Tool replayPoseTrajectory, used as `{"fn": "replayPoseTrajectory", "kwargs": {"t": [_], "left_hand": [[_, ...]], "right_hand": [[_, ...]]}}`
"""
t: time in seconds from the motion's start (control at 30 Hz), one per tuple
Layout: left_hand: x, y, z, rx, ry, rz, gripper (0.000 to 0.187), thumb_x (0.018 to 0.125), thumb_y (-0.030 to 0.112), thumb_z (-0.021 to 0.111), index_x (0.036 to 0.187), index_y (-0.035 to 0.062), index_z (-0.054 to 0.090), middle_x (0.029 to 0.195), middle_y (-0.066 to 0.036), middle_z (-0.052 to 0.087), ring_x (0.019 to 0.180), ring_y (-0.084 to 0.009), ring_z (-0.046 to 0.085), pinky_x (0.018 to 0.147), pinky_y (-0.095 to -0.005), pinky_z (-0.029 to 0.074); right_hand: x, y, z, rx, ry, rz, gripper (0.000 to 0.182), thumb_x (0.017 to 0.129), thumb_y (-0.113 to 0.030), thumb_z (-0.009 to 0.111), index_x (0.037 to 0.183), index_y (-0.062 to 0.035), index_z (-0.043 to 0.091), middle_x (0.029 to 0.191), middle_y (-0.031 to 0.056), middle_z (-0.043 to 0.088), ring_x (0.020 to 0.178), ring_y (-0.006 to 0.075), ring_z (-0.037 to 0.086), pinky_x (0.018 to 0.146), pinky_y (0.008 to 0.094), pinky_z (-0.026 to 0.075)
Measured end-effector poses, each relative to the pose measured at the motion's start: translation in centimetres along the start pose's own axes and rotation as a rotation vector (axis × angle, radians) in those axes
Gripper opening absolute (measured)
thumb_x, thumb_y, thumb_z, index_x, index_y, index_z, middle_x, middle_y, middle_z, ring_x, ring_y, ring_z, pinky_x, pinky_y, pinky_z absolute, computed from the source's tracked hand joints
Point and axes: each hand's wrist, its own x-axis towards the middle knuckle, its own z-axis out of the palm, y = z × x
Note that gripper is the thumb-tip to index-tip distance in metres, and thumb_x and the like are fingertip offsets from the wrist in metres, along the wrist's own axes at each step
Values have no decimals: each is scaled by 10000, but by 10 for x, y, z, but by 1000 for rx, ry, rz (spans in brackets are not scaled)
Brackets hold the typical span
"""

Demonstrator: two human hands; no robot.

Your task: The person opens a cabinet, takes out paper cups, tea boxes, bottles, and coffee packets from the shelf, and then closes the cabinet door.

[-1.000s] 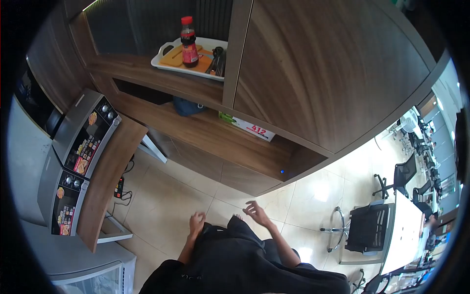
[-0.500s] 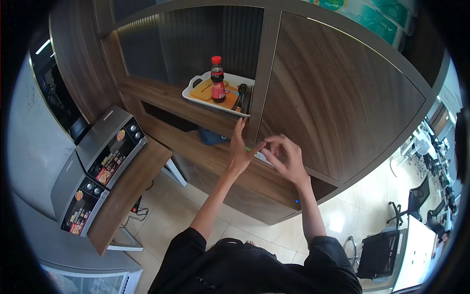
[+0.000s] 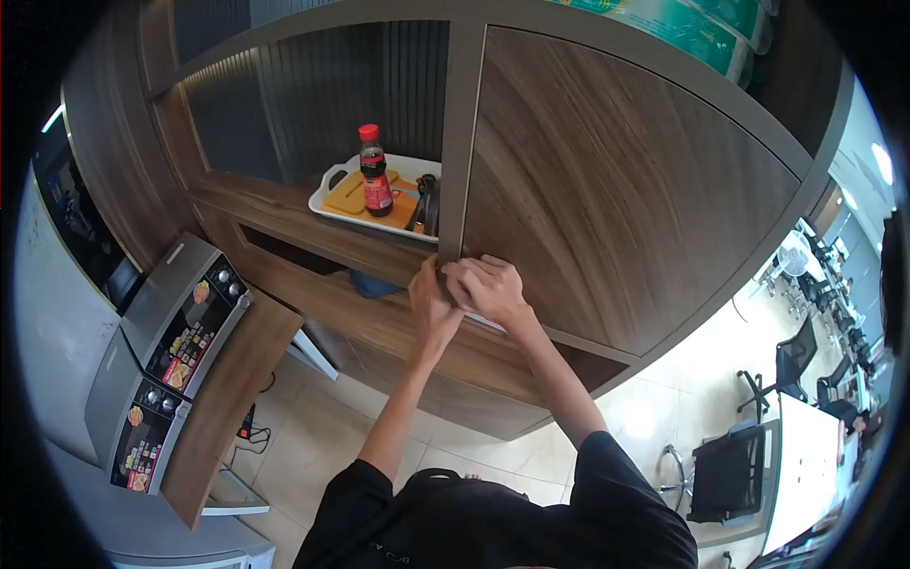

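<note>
My left hand (image 3: 433, 308) is at the foot of the brown cabinet post (image 3: 459, 161), its fingers bent against the post's left side and its thumb partly covered. Right beside it, my right hand (image 3: 488, 287) curls its fingers over the lower left corner of the wood-grain cabinet door (image 3: 607, 190); the fingertips are hidden. The door lies closed against its frame. Just left of the post, a white tray (image 3: 328, 206) holds a red-capped bottle (image 3: 376, 180) of dark liquid, a yellow board (image 3: 345, 193) and dark-handled utensils (image 3: 426, 201). A sliver of something white shows below my right hand.
A dark blue cloth-like item (image 3: 373, 285) lies in the slot under the tray shelf. Two grey ovens (image 3: 194, 318) stand on a wooden table (image 3: 275, 327) at left. Green packs (image 3: 687, 38) sit on top of the cabinet. Office chairs (image 3: 730, 474) are at right.
My hands, apart below the door half a second ago, have come together at its lower left corner and the post. The view has shifted, moving the shelf and tray leftward.
</note>
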Motion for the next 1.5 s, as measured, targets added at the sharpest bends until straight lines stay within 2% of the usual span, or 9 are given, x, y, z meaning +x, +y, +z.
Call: {"fn": "replayPoseTrajectory", "kwargs": {"t": [0.1, 0.23, 0.3, 0.4, 0.53, 0.73, 1.13, 1.4, 1.5], "left_hand": [[-7, 20, -9, 29, 175, 60, 723, 675, 76, 819, 1283, 14, 433, 1148, -142, 571, 1113, -335, 539, 976, -462, 393], [-33, 9, -10, -383, -9, -74, 667, 725, 52, 807, 1271, 11, 427, 1164, -131, 588, 1104, -265, 586, 956, -417, 454], [-32, -4, -5, -714, -170, -148, 581, 793, 95, 788, 1258, 8, 451, 1190, -128, 593, 1110, -229, 601, 921, -378, 494], [-28, 0, -23, -555, -363, -243, 466, 884, 174, 734, 1242, -1, 492, 1227, -133, 595, 1114, -219, 612, 884, -347, 523], [-49, 10, -43, -483, -345, -172, 545, 916, 285, 707, 1325, 6, 479, 1258, -167, 572, 1089, -224, 609, 877, -347, 515], [-91, 37, -93, -442, -401, -263, 615, 903, 320, 715, 1364, 20, 439, 1241, -178, 573, 1063, -251, 588, 914, -348, 465], [-178, 95, -146, -525, -455, -231, 324, 833, 275, 774, 914, 36, 570, 757, -79, 593, 688, -199, 594, 655, -330, 472], [-212, 142, -159, -810, -733, -50, 311, 874, 142, 733, 1161, 28, 689, 1080, -115, 721, 893, -195, 694, 721, -291, 539], [-231, 152, -157, -903, -848, 1, 308, 892, 121, 702, 1188, 39, 672, 1266, -118, 652, 1125, -232, 654, 951, -327, 522]], "right_hand": [[-2, -7, -9, -3, -84, -28, 123, 784, -112, 653, 859, -86, 559, 729, 13, 597, 586, 183, 609, 519, 294, 476], [16, -29, -28, 297, -59, 110, 188, 767, -20, 694, 914, -55, 582, 658, 15, 572, 542, 140, 578, 513, 264, 453], [40, -39, -35, 409, 193, 295, 169, 817, -4, 693, 936, -42, 579, 689, 14, 588, 594, 103, 599, 541, 248, 468], [106, -40, -71, 463, 442, 482, 139, 858, 3, 701, 954, -39, 611, 729, 22, 642, 660, 68, 624, 622, 234, 495], [193, -22, -119, 311, 644, 247, 175, 857, -10, 688, 1017, -55, 634, 801, 28, 660, 736, 130, 649, 696, 296, 505], [236, -24, -143, -483, 335, 31, 128, 887, -193, 654, 1003, -144, 675, 903, 22, 659, 876, 228, 605, 882, 379, 402], [201, -129, -228, -160, 297, 150, 204, 895, -121, 604, 1076, -43, 656, 983, 81, 645, 964, 238, 555, 918, 350, 382], [147, -142, -300, 41, 545, 50, 365, 914, -190, 426, 1160, 64, 517, 1049, 236, 583, 1032, 325, 554, 990, 448, 392], [128, -144, -331, 193, 591, 53, 382, 925, -213, 400, 1192, 34, 515, 1089, 226, 572, 1112, 350, 532, 1064, 535, 347]]}}
